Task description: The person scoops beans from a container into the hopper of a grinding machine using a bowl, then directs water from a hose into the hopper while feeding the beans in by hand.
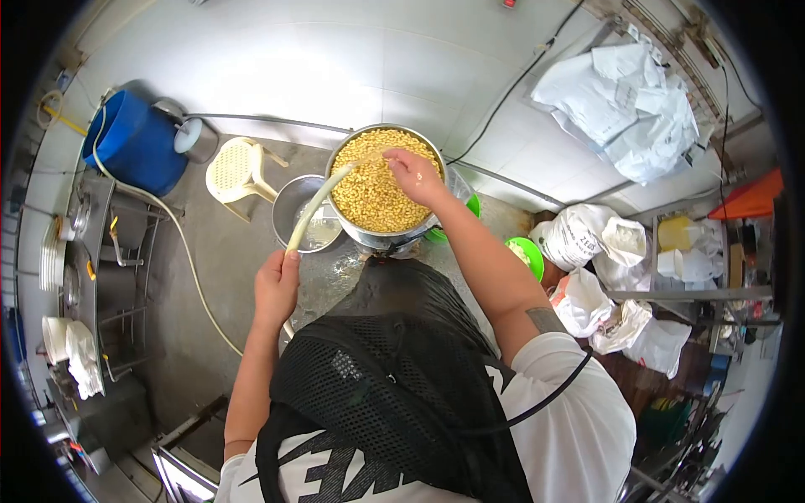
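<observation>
My left hand (277, 287) is wrapped round a pale hose (312, 210), whose end points over a large metal pot (366, 238). Yellowish beans or kernels (369, 194) fill the pot nearly to its rim. Over them is my right hand (416, 176), close to the hose's end, its fingers loosely bent with the thumb apart. A few small bits cling to the back of that hand. Left of the pot, a metal basin (287, 206) on the floor has some liquid in it.
A cream plastic stool (232, 168) and a blue barrel (134, 142) stand at the left. The hose loops across the floor there. At the right are a green bowl (532, 256) and several white sacks (579, 239). A metal rack (688, 293) lies beyond.
</observation>
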